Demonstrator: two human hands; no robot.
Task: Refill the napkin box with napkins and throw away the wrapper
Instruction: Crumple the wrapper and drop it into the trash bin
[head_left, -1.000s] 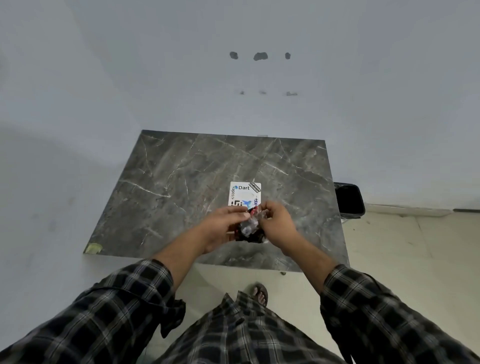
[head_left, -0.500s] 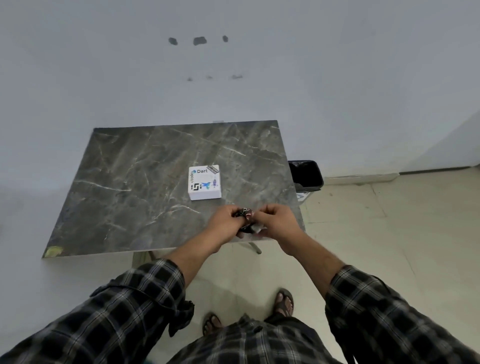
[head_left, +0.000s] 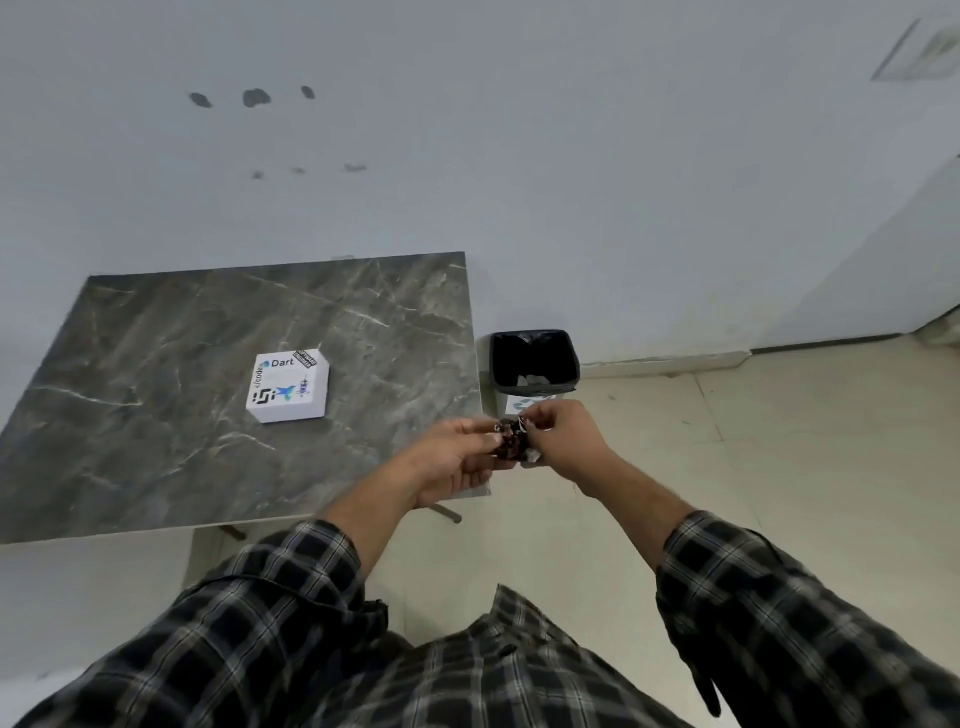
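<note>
— Where's the wrapper (head_left: 511, 446) got to?
— Scrunched into a dark little wad, pinched between both hands. The left hand (head_left: 457, 460) cups it from below, the right hand (head_left: 558, 439) grips it from the other side, fingers of both closed on it, just past the bench's (head_left: 156, 374) right-hand corner.
— And the napkin box (head_left: 288, 387)?
— A white box with "Dart" and stickers on its lid, sitting flat on the grey marble bench, well apart from the hands.
— Any bin nearby?
— A waste bin (head_left: 535, 361) with a black liner stands on the floor by the wall, just beyond the hands, with some pale scraps lying inside
</note>
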